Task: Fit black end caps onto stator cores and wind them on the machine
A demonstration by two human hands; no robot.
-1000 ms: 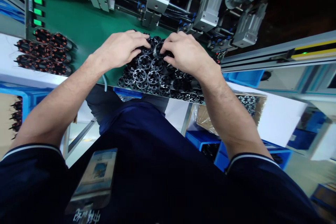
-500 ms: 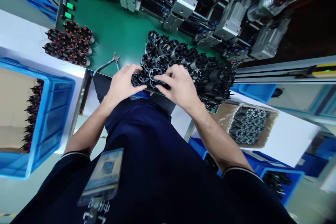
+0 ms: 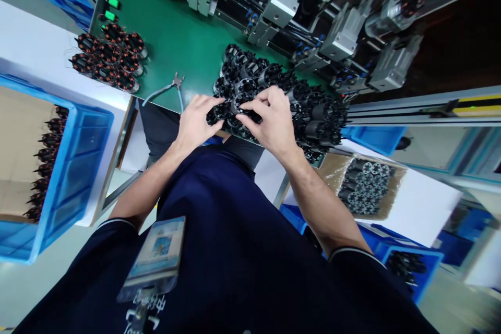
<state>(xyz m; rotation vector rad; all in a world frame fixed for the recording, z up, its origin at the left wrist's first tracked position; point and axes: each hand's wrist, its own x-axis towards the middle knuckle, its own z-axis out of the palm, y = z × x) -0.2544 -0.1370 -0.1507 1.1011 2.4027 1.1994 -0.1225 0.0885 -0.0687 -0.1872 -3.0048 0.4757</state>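
The right hand [image 3: 273, 122] curves thumb and fingers at black ring parts [image 3: 246, 86], piled on the green table [image 3: 168, 36]; the left hand [image 3: 199, 121] curves likewise beside it. Whether they grip is unclear. Left of them lie pliers [image 3: 177, 82], then copper-wound parts [image 3: 107, 55].

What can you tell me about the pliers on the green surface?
The pliers have a metallic-looking head and two slim blue-grey handles, spread wide. They lie on the green surface near its front edge, jaws apart and pointing away from the person, between the copper-wound parts and black parts. The left hand is close; contact is unclear.
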